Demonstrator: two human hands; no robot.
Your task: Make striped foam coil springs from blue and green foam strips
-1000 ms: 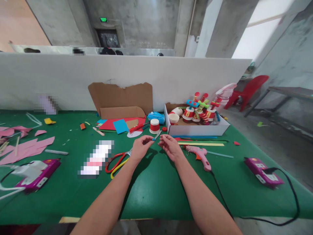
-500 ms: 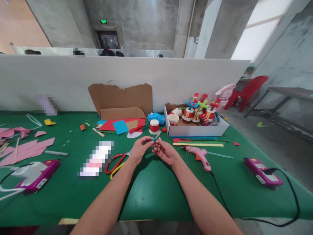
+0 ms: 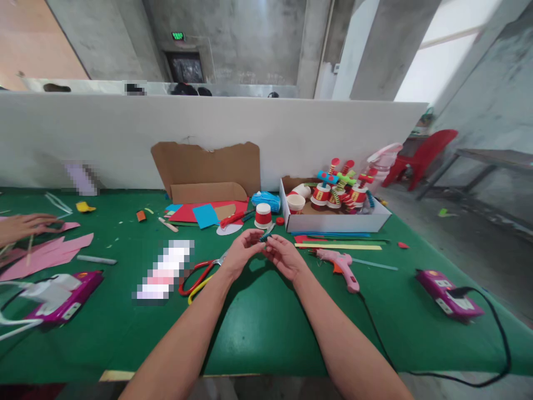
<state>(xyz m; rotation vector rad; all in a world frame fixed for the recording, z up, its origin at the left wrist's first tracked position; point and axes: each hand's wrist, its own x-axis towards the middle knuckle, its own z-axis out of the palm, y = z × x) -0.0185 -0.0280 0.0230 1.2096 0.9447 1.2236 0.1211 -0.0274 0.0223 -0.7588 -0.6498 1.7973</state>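
My left hand (image 3: 241, 254) and my right hand (image 3: 284, 256) meet over the green table (image 3: 258, 328), fingertips pinched together on a small blue pipe cleaner piece (image 3: 265, 237). Just behind them stands a red and white paper cup (image 3: 263, 215). Red and yellow scissors (image 3: 199, 275) lie left of my left wrist. A pink glue gun (image 3: 340, 264) lies right of my right hand.
A white box (image 3: 335, 219) of finished cup figures stands at the back right. Cardboard (image 3: 207, 166) leans on the white partition. Purple power strips (image 3: 448, 290) (image 3: 62, 295) sit at both sides. Another person's hand (image 3: 23, 226) rests on pink paper (image 3: 45, 253) at far left.
My hands have come together on the blue piece, the right one moving left to meet the left. Another person's hand has appeared at the far left.
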